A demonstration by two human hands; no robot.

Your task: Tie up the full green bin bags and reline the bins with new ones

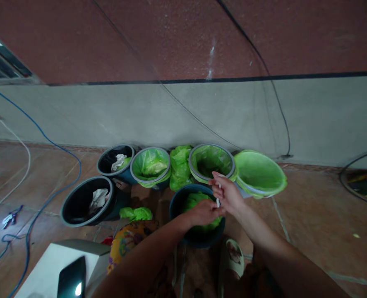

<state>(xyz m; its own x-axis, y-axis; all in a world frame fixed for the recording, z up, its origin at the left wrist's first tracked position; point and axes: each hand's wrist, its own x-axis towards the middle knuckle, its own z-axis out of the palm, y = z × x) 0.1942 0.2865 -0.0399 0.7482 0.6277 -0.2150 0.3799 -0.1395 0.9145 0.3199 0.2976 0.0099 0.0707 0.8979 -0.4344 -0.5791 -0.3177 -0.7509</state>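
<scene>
- Keys [12,217], prob: on floor [313,219], nr its L edge
- Phone [72,276]: on white box [36,271], nr its R edge
- L hand [203,212]: over dark bin [172,207] w/ green plastic [194,200] inside; fingers bent tgthr, can't tell if they grip scrap
- White scrap [218,202]: btwn hands, above dark bin's R side; long axis approx points away from wearer; lies just beyond L fingertips, R hand nearer, touching
- R hand [229,194]: fingers curled, seems pinching scrap
- Green-lined bin [259,174]: by floor's wall edge
</scene>
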